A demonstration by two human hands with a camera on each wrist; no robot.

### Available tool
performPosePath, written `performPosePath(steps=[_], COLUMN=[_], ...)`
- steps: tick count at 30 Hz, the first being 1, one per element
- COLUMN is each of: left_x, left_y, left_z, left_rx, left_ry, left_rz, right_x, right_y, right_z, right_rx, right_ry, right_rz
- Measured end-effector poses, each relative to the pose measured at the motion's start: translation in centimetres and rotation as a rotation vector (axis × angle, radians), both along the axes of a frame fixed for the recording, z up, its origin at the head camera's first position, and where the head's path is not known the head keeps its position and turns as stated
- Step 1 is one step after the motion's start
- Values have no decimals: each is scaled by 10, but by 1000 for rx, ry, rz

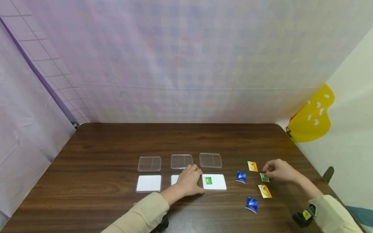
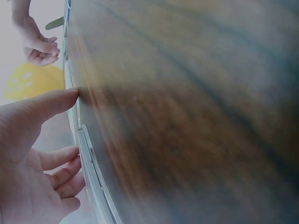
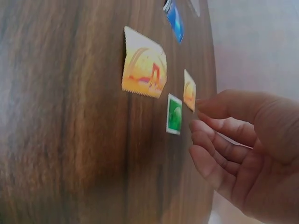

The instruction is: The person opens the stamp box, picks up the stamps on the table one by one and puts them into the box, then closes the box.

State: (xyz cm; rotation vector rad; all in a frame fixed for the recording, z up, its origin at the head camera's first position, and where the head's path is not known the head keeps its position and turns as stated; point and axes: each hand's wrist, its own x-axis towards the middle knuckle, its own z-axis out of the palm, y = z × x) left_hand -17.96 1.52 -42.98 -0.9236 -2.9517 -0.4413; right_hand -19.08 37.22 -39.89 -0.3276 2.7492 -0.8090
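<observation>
Hovering by a stamp [image 3: 174,115], the right hand [image 1: 279,170], half-curled, holds nothing; the left hand [image 1: 188,181], fingers parted, touches a case [image 1: 218,183].

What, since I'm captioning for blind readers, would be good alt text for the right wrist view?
A right hand, fingers loosely curled and holding nothing, hovers beside a small green stamp on a wooden table. Two yellow-orange stamps lie near it, with a blue one towards the top.
</observation>
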Motion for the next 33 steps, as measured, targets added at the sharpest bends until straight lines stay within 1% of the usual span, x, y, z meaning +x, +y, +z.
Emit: performPosePath(steps=[4, 10, 13, 16, 21, 24, 27, 33], left_x=[0, -1, -1, -1, -1, 0, 0, 0], left_y=[0, 0, 0, 0, 0, 0, -1, -1], left_z=[-1, -1, -1, -1, -1, 0, 0, 1], left_rx=[-2, 0, 4, 6, 7, 8, 9, 10], left_ry=[2, 0, -3, -4, -2, -2, -6, -16], left_rz=[-1, -2, -1, -1, -1, -1, -1, -1], right_x=[-1, 0, 1, 3, 4, 3, 3, 2], right_y=[4, 5, 3, 0, -7, -10, -12, -12], right_z=[-2, -3, -5, -6, -6, -6, -6, -6], right_rx=[50, 81, 90, 110, 150, 152, 141, 113], right_ry=[12, 3, -3, 12, 21, 6, -15, -36], right_rz=[-61, -139, -172, -199, -275, -311, -329, -347])
